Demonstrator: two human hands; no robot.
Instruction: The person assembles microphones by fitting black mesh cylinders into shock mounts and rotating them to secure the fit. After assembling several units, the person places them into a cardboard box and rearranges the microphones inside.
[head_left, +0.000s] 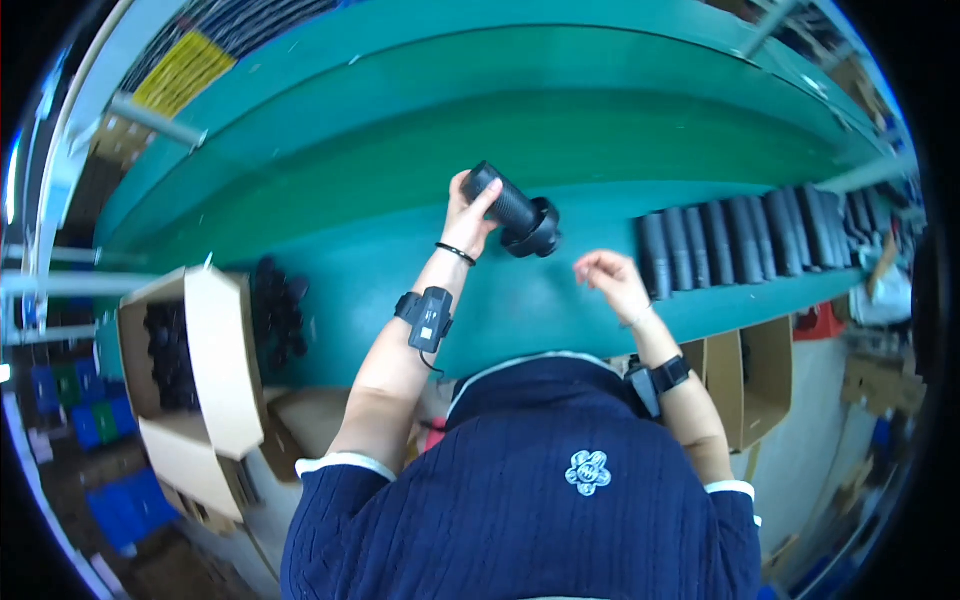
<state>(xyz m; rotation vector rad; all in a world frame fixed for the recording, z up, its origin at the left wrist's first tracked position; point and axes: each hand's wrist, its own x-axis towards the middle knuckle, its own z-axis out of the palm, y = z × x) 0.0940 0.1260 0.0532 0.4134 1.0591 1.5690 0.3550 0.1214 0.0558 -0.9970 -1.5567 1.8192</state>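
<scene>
My left hand (468,215) is wrapped around a black ribbed cylinder (512,207), tilted above the green tabletop. A wider black collar-like piece (540,235) with a notched rim sits at the cylinder's lower right end. Whether the two are joined or only touching, I cannot tell. My right hand (615,282) hovers to the right of that piece, apart from it. Its fingers are loosely bent, and nothing shows between them. Close by on the right, several black tubes (720,245) lie side by side in a row.
The green table (400,290) has a raised green back. Left of me stands an open cardboard box (222,350) of dark parts, beside a heap of small black parts (280,310). Another cardboard box (765,380) is below the table's right edge.
</scene>
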